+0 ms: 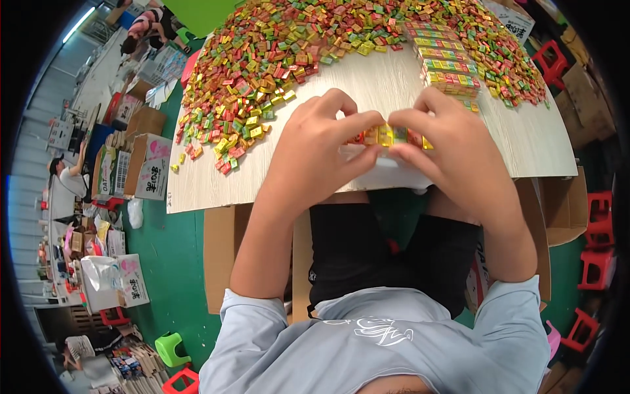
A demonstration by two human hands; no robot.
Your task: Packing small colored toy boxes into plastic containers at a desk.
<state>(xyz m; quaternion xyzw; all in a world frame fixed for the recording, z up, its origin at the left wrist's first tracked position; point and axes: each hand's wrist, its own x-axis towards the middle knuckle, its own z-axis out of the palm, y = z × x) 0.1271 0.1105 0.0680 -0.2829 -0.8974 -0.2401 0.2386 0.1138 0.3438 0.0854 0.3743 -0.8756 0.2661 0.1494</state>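
Note:
Close to the table's near edge, my left hand (325,139) and my right hand (453,144) face each other with thumbs and fingers pinched. Between them is a short row of small wrapped candies (399,135), yellow, red, orange and green, side by side. Both hands grip this row at its ends; my fingers hide part of it. Just below lies a white, smooth object (396,176) whose kind I cannot make out. Beyond my right hand stand stacked clear-wrapped candy packs (450,67). A wide heap of loose wrapped candies (262,79) covers the far and left side of the table.
The pale wooden table (216,187) has a curved-looking edge. Cardboard boxes (226,256) stand beneath it. Red stools (596,269) are at the right, a green stool (172,349) at lower left. Other people (69,180) are among boxes on the left.

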